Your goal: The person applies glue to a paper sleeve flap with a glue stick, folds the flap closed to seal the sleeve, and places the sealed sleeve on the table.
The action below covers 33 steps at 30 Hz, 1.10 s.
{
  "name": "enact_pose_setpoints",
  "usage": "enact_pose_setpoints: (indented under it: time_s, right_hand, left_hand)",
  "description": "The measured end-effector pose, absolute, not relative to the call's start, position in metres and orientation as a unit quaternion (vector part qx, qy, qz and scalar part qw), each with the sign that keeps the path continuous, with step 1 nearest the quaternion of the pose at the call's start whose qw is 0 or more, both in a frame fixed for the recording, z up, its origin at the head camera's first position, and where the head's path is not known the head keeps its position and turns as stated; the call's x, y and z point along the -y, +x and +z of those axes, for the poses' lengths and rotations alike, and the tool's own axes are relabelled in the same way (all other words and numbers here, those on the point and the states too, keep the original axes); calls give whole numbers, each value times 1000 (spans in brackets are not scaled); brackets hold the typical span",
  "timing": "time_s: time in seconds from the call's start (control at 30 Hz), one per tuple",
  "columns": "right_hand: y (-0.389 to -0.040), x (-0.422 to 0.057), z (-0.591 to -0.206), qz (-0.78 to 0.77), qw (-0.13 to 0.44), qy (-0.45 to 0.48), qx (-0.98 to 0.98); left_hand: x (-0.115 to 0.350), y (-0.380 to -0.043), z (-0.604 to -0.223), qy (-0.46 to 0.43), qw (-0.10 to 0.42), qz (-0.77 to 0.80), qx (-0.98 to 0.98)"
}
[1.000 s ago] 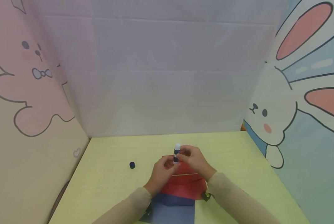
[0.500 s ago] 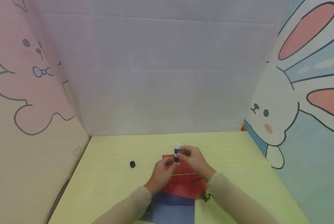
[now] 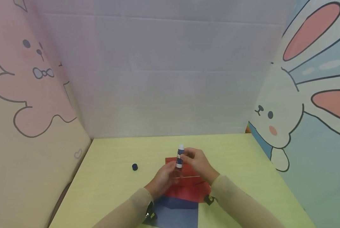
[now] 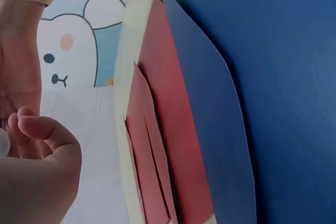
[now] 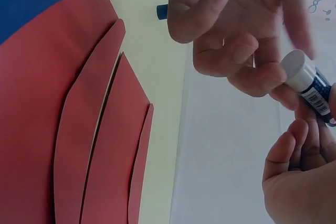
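Observation:
My right hand (image 3: 199, 162) holds a glue stick (image 3: 180, 156) upright between thumb and fingers. It has a dark blue label, a white top and a white base. Just below and left of the base is my left hand (image 3: 162, 178), its fingers loosely bent and spread. In the right wrist view the fingers (image 5: 239, 56) of the left hand lie close by the white base, with the thumb apart. Beneath both hands is folded red paper (image 3: 191, 193), several creased layers showing. A folded blue paper (image 3: 176, 217) lies nearer to me, partly under the left forearm.
A small dark blue cap (image 3: 134, 167) stands on the pale yellow table (image 3: 110, 177) to the left. A white backdrop (image 3: 170, 95) rises behind the table, with cartoon-printed side walls (image 3: 283, 126).
The left fingers have come away from the base of the glue stick and dropped slightly, blurred by motion. The right hand keeps its hold, and the stick leans a little more.

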State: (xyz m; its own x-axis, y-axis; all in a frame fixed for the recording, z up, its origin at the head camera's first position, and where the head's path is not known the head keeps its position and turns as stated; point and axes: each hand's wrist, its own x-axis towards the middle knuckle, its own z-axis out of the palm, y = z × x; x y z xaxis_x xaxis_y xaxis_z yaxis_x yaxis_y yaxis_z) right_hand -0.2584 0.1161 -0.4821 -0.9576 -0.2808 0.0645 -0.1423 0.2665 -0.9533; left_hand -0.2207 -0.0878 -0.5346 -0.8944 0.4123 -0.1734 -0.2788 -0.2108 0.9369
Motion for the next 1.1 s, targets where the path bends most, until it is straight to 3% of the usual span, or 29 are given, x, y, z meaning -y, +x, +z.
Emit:
enact_pose_setpoints:
  time_s: [0.23, 0.33, 0.5, 0.67, 0.77, 0.97, 1.1]
  right_hand:
    - [-257, -115, -482, -601, 46, -139, -786]
    - [-257, -115, -482, -602, 44, -134, -786]
    - [-256, -114, -483, -602, 47, -128, -787]
    - [-256, -114, -483, -600, 52, -124, -789]
    - [-256, -114, -483, -602, 57, -122, -787]
    - [-254, -113, -484, -614, 68, -113, -778]
    - [-254, -114, -485, -618, 68, -114, -775]
  left_hand:
    - [79, -214, -527, 74, -3, 615, -785]
    - [77, -211, -523, 60, -39, 586, -807]
    - [77, -210, -520, 67, -44, 581, -810]
    - [79, -212, -520, 82, -15, 597, -798]
    - [81, -211, -518, 89, 49, 643, -759]
    - [83, -210, -516, 56, 223, 755, -614]
    - [82, -209, -515, 47, 257, 784, -563]
